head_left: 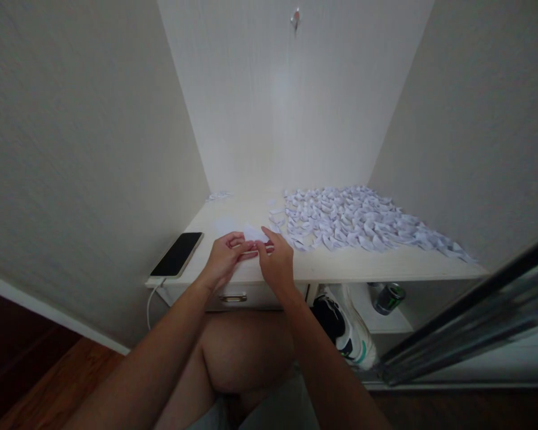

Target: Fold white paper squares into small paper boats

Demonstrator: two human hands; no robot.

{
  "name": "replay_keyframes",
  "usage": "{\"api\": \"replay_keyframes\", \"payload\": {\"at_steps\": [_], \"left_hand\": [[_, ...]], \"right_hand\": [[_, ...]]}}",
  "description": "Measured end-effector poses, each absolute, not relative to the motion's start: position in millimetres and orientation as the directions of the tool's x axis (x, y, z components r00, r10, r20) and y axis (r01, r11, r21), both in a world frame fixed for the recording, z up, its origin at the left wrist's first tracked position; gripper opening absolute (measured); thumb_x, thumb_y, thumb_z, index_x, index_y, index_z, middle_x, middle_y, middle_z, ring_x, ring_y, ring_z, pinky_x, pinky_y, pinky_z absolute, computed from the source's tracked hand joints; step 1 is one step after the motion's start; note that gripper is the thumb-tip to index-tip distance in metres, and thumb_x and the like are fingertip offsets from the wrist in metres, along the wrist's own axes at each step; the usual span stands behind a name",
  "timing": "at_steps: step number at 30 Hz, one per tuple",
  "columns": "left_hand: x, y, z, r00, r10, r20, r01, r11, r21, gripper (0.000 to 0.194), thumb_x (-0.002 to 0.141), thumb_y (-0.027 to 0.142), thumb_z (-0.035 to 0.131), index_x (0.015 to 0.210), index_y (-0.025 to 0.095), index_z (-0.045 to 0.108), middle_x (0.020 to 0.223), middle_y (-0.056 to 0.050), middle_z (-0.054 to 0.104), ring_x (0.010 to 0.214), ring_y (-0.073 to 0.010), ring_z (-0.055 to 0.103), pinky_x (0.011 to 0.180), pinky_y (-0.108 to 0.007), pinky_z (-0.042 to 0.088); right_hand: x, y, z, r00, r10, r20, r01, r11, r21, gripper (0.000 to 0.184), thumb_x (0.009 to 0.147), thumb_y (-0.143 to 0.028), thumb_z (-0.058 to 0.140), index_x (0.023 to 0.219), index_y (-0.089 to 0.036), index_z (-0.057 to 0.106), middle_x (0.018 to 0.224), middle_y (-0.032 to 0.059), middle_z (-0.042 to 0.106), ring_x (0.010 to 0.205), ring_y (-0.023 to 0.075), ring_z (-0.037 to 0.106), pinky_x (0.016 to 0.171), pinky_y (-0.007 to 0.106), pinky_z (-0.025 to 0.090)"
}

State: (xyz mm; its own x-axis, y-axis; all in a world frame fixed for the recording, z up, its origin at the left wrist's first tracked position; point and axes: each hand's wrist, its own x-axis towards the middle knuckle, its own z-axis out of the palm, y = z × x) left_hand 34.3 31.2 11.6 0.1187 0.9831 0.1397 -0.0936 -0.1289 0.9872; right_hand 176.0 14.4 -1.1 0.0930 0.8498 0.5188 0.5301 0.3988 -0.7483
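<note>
My left hand [224, 257] and my right hand [277, 260] meet at the front edge of a pale shelf top [363, 263]. Both pinch a small white piece of paper [253, 234] between fingertips, pressing it against the surface. To the right lies a wide spread of several small folded white paper pieces [354, 218]. A few more scraps [219, 195] sit at the far left corner by the wall.
A black phone [177, 254] lies face up at the left edge with a white cable [151, 301] hanging down. Below are a drawer handle [233, 297], a sneaker [345, 331] and a can [389, 297]. A sliding door rail [466, 322] crosses at right.
</note>
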Motion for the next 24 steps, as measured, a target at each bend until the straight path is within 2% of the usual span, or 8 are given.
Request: {"api": "replay_keyframes", "payload": {"at_steps": [2,4,8,14,17,20,22,24], "left_hand": [[41,24,6,0.041,0.991,0.125,-0.238,-0.112,0.965,0.043,0.061,0.036,0.088,0.088,0.016,0.062,0.081,-0.001,0.07,0.078,-0.0179,0.071,0.081,-0.038,0.061],[44,21,4,0.007,0.994,0.105,-0.279,-0.099,0.955,0.041,0.059,0.031,0.089,0.088,0.015,0.065,0.077,0.0,0.069,0.074,-0.0168,0.07,0.078,-0.038,0.062],[43,22,3,-0.022,0.994,0.103,-0.306,-0.104,0.946,0.037,0.059,0.028,0.088,0.087,0.015,0.067,0.075,0.0,0.069,0.071,-0.0148,0.069,0.077,-0.036,0.063],[42,21,0,0.014,0.993,0.115,-0.31,-0.105,0.945,0.045,0.064,0.025,0.087,0.103,0.016,0.067,0.074,0.002,0.067,0.068,-0.0151,0.068,0.072,-0.035,0.064],[42,22,-2,0.034,0.99,0.137,-0.29,-0.121,0.949,0.043,0.067,0.027,0.085,0.105,0.018,0.067,0.074,0.003,0.065,0.067,-0.0157,0.068,0.072,-0.037,0.064],[40,22,-2,0.055,0.986,0.16,-0.291,-0.137,0.947,0.038,0.069,0.027,0.084,0.102,0.019,0.066,0.078,0.002,0.066,0.075,-0.0188,0.071,0.071,-0.037,0.065],[39,22,-2,0.079,0.984,0.16,-0.282,-0.132,0.95,0.035,0.07,0.027,0.084,0.098,0.019,0.066,0.083,0.0,0.068,0.081,-0.0205,0.071,0.07,-0.036,0.064],[39,22,-2,0.108,0.982,0.154,-0.268,-0.12,0.956,0.032,0.07,0.028,0.084,0.095,0.019,0.066,0.088,-0.002,0.07,0.085,-0.0216,0.071,0.07,-0.036,0.064]], "right_hand": [[177,22,-1,0.047,0.835,0.548,0.554,0.434,-0.71,0.037,0.095,-0.021,0.052,0.13,-0.013,0.065,0.111,0.0128,0.071,0.096,0.0209,0.067,0.086,0.032,0.055],[177,26,-2,0.009,0.825,0.565,0.549,0.468,-0.693,0.036,0.095,-0.018,0.053,0.128,-0.017,0.067,0.108,0.011,0.071,0.097,0.0209,0.066,0.087,0.033,0.055],[175,24,-6,-0.041,0.803,0.594,0.537,0.519,-0.665,0.036,0.095,-0.016,0.052,0.127,-0.019,0.068,0.111,0.0117,0.07,0.104,0.0228,0.064,0.091,0.036,0.055],[173,20,-9,-0.057,0.762,0.645,0.562,0.558,-0.61,0.035,0.096,-0.015,0.049,0.122,-0.022,0.07,0.124,0.0113,0.068,0.115,0.0233,0.063,0.104,0.041,0.05],[173,20,-8,-0.049,0.758,0.65,0.531,0.571,-0.626,0.033,0.095,-0.015,0.05,0.118,-0.022,0.071,0.121,0.0106,0.07,0.112,0.023,0.065,0.099,0.04,0.053],[175,19,-6,-0.011,0.772,0.635,0.464,0.567,-0.681,0.028,0.092,-0.016,0.054,0.114,-0.02,0.072,0.114,0.01,0.072,0.102,0.0217,0.067,0.085,0.035,0.058],[177,18,-4,0.009,0.793,0.609,0.416,0.551,-0.724,0.025,0.089,-0.018,0.058,0.109,-0.021,0.072,0.109,0.0084,0.073,0.096,0.0211,0.068,0.077,0.032,0.058],[179,17,-2,0.028,0.818,0.575,0.37,0.526,-0.766,0.023,0.086,-0.018,0.061,0.106,-0.022,0.072,0.107,0.0068,0.074,0.095,0.0211,0.068,0.076,0.032,0.057]]}}
